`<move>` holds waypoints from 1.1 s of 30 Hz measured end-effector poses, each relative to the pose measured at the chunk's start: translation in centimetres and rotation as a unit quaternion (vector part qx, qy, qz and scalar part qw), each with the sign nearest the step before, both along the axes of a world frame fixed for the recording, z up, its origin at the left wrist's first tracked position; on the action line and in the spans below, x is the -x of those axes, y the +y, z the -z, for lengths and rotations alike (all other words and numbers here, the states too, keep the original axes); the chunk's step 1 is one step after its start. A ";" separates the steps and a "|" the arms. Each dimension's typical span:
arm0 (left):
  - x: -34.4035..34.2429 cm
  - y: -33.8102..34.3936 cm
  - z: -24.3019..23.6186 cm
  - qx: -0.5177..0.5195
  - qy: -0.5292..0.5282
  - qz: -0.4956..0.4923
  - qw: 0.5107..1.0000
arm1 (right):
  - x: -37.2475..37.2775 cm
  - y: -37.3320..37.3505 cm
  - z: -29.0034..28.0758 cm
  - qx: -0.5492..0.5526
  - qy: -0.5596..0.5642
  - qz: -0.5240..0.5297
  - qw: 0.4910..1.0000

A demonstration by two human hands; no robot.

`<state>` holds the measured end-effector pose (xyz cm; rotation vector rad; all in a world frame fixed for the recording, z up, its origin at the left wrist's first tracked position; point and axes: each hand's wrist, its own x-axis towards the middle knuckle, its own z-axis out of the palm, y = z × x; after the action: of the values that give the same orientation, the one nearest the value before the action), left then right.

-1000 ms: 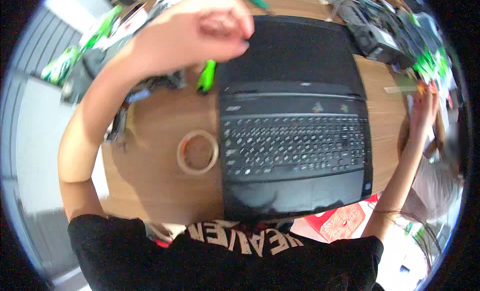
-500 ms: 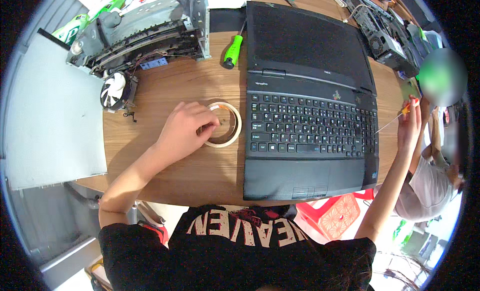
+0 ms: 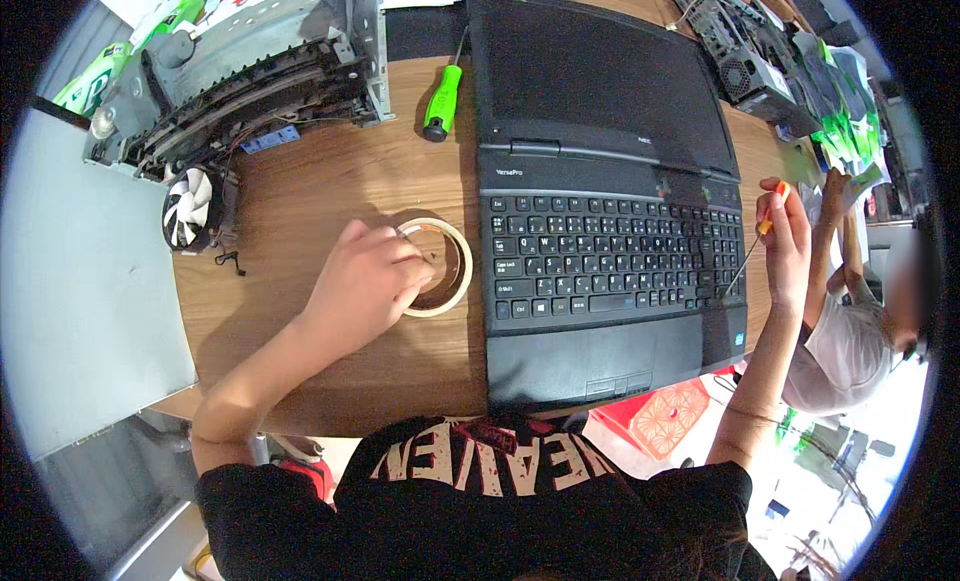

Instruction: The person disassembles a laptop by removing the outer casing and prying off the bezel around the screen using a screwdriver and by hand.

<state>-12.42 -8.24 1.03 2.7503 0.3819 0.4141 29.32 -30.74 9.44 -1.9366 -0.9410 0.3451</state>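
The open laptop [image 3: 612, 171] lay on the wooden table [image 3: 290, 196], its screen leaning back on the far side and its keyboard on the near side. The right hand [image 3: 788, 243] gripped a small screwdriver [image 3: 765, 227] by its orange and yellow handle, and the thin shaft slanted down and left over the keyboard's right end; whether the tip touched it could not be told. The left hand [image 3: 368, 279] had its fingers curled over the left side of a tape roll [image 3: 466, 271], just left of the laptop; whether they pinched anything could not be told. Farther off, a green screwdriver [image 3: 442, 103] lay beside the screen. A fan [image 3: 187, 209] stood at left, near a metal frame [image 3: 250, 91].
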 end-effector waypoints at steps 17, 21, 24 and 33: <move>-5.6 3.5 -4.1 0.204 -0.064 -0.051 0.976 | -10.4 -7.1 6.2 0.136 0.042 0.036 0.989; -9.7 4.8 -2.7 0.344 -0.038 -0.106 0.932 | -11.1 -5.7 6.0 0.163 0.132 -0.013 0.978; -10.5 5.3 -2.7 0.397 0.046 -0.142 0.906 | -10.9 -5.3 5.8 0.142 0.179 -0.002 0.974; -11.6 4.1 -3.3 0.316 0.028 -0.168 0.933 | -9.8 -7.0 5.4 0.090 0.179 -0.027 0.979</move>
<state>-0.86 -4.15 4.33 2.0709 0.8427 0.2360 39.14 -37.74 4.04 -1.9253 -0.7445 0.8071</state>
